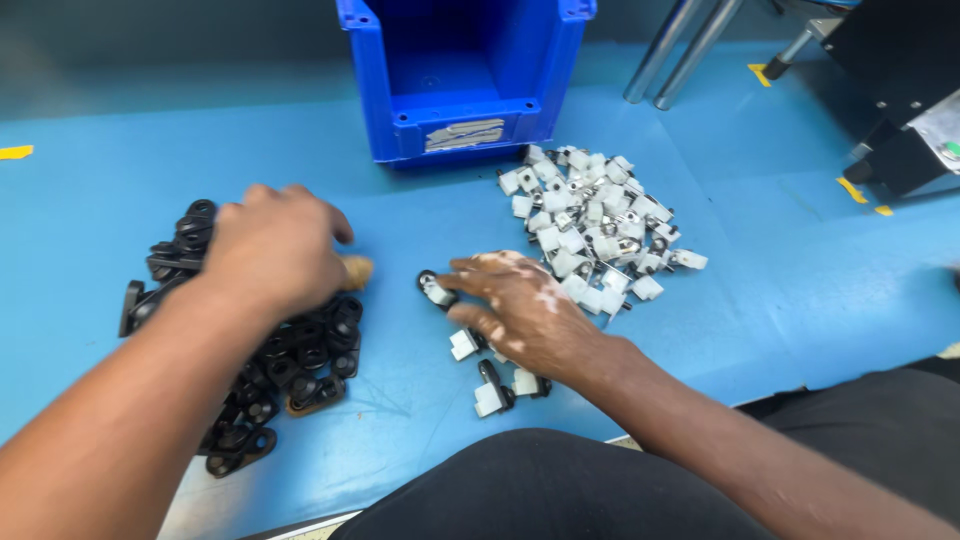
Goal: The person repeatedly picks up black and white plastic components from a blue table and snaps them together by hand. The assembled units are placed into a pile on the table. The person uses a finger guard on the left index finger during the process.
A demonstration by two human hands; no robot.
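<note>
Hands worked low over a blue table (120,140) in the head view, the only view there was. The left hand (275,245) lay palm down on a pile of black parts (300,360) at the table's left side, fingers curled loosely over the heap; whether it held one of them I could not tell, since the palm hid what was under it. The pile ran from the top of that hand down toward the table's near edge, too tangled for a count.

The right hand (520,310) rested flat near the middle of the table, fingers spread narrow and pointing left, the fingertips touching a small black-and-white piece (434,288). About three more such joined pieces (490,392) lay just beside and under its wrist, one partly covered. A heap of white parts (590,225), several dozen and too many to count, sat just right of that hand, touching its knuckle side.

One open blue plastic bin (465,75) stood behind the two piles, empty as far as I could see, with one pale, worn label (463,134) on its front lip. Yellow tape marks (852,190) showed at the far right, another (15,152) at the left edge. Two metal legs (680,50) slanted up beyond the bin.
</note>
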